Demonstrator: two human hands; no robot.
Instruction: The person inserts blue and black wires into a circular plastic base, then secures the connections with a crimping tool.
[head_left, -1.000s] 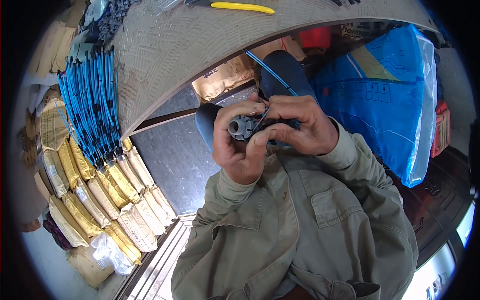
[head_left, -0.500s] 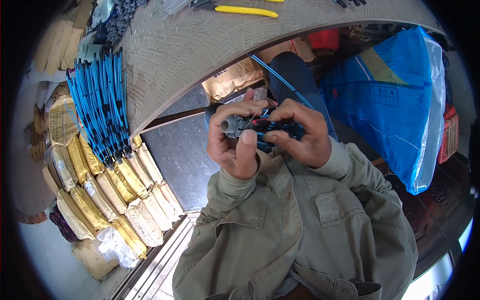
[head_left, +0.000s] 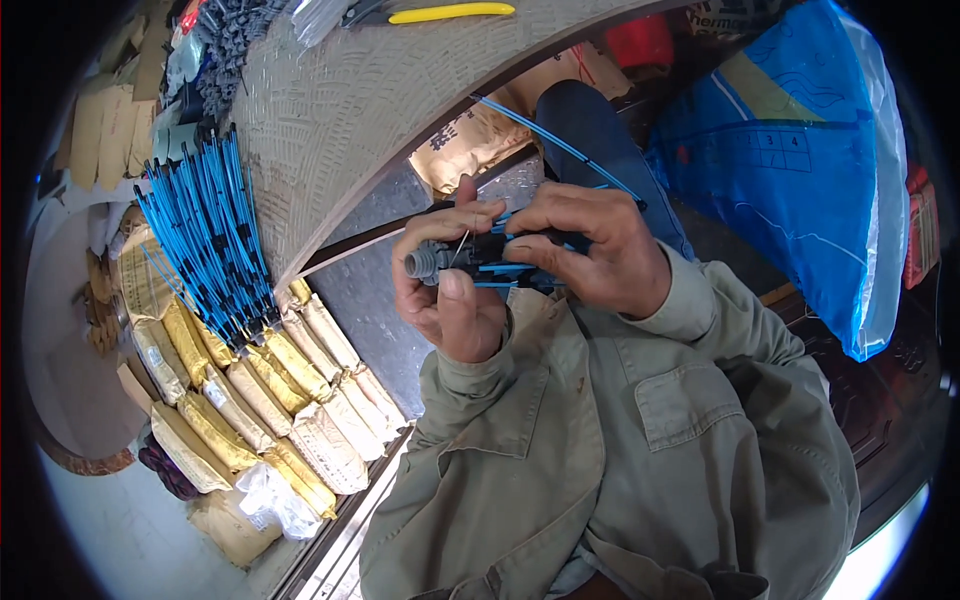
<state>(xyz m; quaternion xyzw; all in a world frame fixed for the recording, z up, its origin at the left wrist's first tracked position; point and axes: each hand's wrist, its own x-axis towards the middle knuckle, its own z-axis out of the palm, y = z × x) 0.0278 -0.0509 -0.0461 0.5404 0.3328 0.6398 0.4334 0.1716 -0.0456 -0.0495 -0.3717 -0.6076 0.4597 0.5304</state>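
Note:
Above my lap, my left hand (head_left: 462, 318) is closed round a grey plastic hub (head_left: 428, 263) whose ribbed round end points left. Its thumb presses the hub from the near side, with the fingers on the far side. A thin metal wire (head_left: 462, 243) sticks out beside the hub. Blue rods (head_left: 505, 268) with black joints run from the hub toward my right hand (head_left: 612, 250), which pinches them between thumb and forefinger. The exact piece under the right fingertips is hidden. One longer blue rod (head_left: 560, 145) slants across my dark trouser leg (head_left: 595, 125).
Ahead stands a table (head_left: 330, 140) with a curved edge, bearing yellow-handled pliers (head_left: 450, 13) and a heap of dark grey parts (head_left: 238, 50). To the left, a bundle of blue rods (head_left: 205, 230) leans over rows of wrapped packets (head_left: 250, 395). At right is a big blue bag (head_left: 790, 190).
The whole view has shifted a little. My right fingers have changed their pinch on the rods, and a red spot between the hands no longer shows. The left hand keeps hold of the hub.

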